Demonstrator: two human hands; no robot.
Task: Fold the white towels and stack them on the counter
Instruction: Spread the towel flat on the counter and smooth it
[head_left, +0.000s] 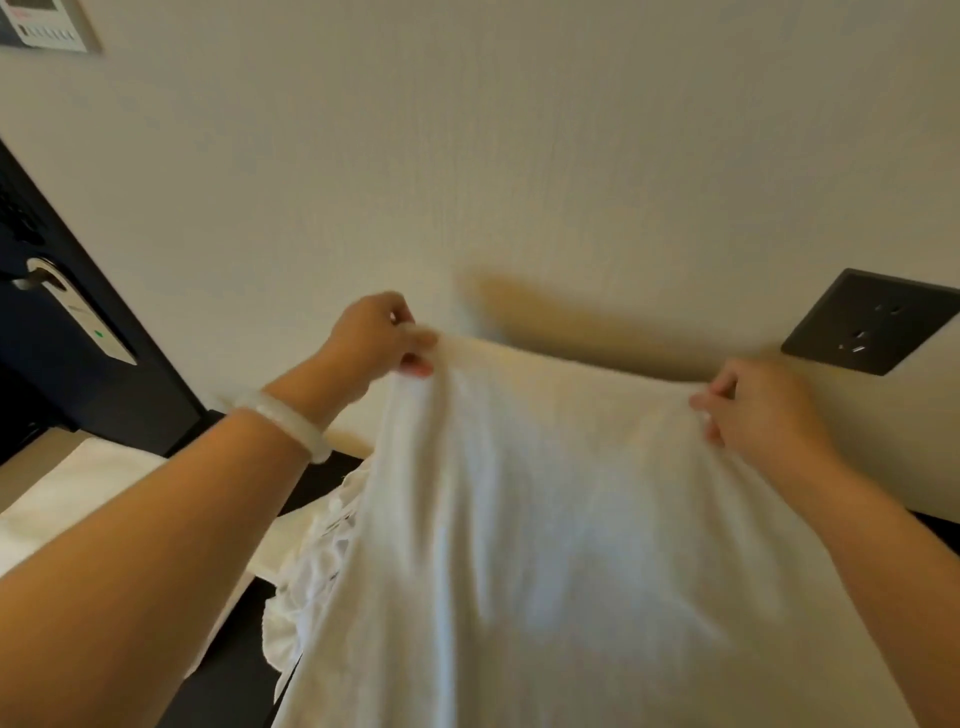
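Note:
A white towel (545, 519) hangs spread in the air in front of the wall, blurred by motion. My left hand (374, 335) pinches its upper left corner and wears a pale bangle on the wrist. My right hand (753, 405) pinches the upper right corner. The towel's top edge is stretched between the two hands. Its lower part drops out of view at the bottom. Behind it on the left, a crumpled white towel (317, 561) lies on the dark counter (234, 670). Another white towel (78, 493) lies flat at the far left.
A cream wall fills the upper view, close behind the towel. A dark socket plate (867, 322) is on the wall at right. A dark door with a metal handle (47, 280) stands at left. A wall panel (47, 26) is at top left.

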